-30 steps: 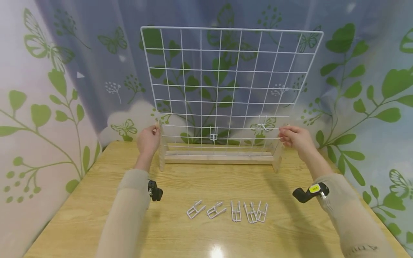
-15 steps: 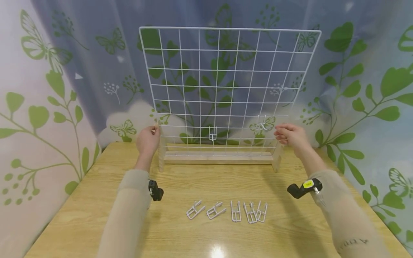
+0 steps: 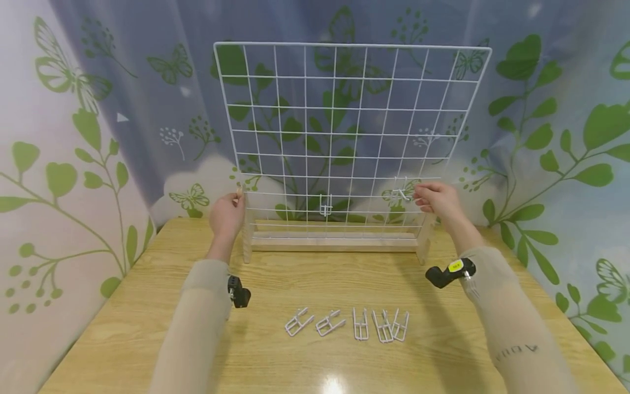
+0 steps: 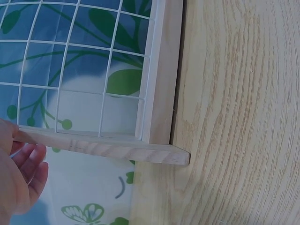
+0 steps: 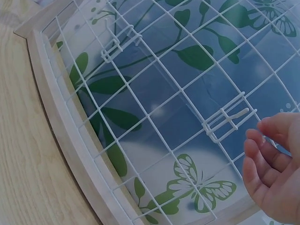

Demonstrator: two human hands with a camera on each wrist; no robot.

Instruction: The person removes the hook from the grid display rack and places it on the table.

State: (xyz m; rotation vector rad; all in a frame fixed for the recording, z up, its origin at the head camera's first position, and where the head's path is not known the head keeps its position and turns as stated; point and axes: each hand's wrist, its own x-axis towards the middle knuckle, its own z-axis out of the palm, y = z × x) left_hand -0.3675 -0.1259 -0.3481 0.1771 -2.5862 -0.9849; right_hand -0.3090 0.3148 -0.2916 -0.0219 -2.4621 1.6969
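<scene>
A white wire grid panel stands upright in a wooden stand. My left hand grips the top of the stand's left side post, its thumb and fingers around the wood in the left wrist view. One white wire hook hangs low on the middle of the grid. Another hook hangs higher, at the right. Just right of that hook is my right hand, fingers loosely bent, holding nothing; a small gap separates its fingertips from the hook's prong.
Several loose white wire hooks lie in a row on the wooden table, in front of the stand; the two rightmost overlap. A patterned curtain closes off the back and both sides.
My right hand has moved left and slightly up, from beside the stand's right post to beside the right-hand hook. The left hand keeps its place on the left post.
</scene>
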